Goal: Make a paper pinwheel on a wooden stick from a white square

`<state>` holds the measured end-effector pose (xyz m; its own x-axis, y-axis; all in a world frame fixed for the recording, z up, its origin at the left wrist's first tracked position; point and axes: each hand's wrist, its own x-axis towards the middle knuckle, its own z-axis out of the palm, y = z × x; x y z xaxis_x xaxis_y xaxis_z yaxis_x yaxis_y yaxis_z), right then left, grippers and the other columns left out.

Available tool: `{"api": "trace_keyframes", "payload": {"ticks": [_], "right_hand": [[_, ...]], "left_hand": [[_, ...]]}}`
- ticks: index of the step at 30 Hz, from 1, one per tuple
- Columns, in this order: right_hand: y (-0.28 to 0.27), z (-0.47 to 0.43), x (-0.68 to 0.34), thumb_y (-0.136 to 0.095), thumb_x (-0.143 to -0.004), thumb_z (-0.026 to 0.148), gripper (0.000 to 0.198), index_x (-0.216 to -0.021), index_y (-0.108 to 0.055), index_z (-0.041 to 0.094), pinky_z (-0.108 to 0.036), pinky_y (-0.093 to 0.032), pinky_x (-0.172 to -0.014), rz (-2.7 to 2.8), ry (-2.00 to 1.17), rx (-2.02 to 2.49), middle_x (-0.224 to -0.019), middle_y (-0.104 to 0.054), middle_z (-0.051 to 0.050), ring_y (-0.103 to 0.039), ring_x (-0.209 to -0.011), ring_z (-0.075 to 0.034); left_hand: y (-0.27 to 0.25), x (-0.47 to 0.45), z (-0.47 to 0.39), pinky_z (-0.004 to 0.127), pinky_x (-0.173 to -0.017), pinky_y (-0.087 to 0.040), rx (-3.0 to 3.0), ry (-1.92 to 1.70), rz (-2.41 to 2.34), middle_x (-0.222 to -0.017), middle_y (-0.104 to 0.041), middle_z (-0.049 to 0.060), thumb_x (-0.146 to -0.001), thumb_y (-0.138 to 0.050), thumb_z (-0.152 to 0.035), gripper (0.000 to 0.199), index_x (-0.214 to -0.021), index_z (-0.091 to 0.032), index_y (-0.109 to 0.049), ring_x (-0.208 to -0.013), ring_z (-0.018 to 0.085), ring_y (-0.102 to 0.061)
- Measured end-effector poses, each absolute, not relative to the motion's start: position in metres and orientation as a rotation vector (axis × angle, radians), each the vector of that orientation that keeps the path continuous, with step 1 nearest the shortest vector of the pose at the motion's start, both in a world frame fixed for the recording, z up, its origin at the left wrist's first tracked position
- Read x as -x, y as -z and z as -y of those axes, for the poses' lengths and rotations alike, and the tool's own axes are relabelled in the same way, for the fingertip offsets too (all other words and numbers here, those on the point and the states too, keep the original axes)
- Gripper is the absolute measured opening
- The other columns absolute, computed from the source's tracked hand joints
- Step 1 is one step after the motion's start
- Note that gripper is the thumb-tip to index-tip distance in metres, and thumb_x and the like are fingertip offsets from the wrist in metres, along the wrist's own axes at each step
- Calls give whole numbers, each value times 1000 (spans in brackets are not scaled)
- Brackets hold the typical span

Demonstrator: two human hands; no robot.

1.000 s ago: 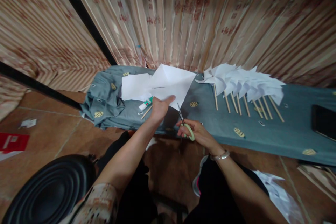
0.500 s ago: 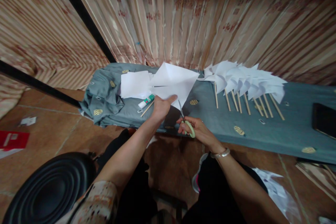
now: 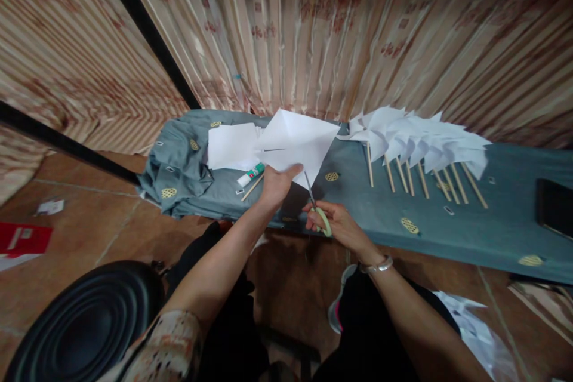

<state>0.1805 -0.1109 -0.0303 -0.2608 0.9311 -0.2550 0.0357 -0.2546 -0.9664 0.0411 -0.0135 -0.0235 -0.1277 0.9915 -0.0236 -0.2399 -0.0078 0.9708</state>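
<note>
Left hand [image 3: 276, 184] gripping once-slit sheet [image 3: 307, 138]; right hand [image 3: 338, 218] holding scissors [image 3: 313, 198] at its corner; pinwheels [image 3: 416, 138] lying assembled, paper stack [image 3: 231, 145] seemingly awaiting cutting.

At twelve o'clock a pleated beige curtain [image 3: 331, 42] with reddish print is hanging. A black pole [image 3: 147, 30] is slanting across it towards ten. Between eight and nine a red packet [image 3: 27, 240] is lying on the tiled floor [image 3: 116, 230]; at eight a round black stool [image 3: 89, 328] is standing. At three a dark, phone-like device [image 3: 556, 209] is resting on the tabletop [image 3: 470, 233].
</note>
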Motion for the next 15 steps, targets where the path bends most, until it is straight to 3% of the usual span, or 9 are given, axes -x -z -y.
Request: {"api": "trace_keyframes", "payload": {"ticks": [15], "right_hand": [[39, 110, -179, -73, -70, 60, 48, -91, -66, 18, -24, -43, -56, 1236, -1604, 1312, -65, -64, 1, -56, -58, -11]], "left_hand": [[21, -40, 14, 38, -83, -53, -938, -1392, -1125, -87, -76, 9, -56, -79, -25, 51, -104, -12, -68, -82, 25, -70]]}}
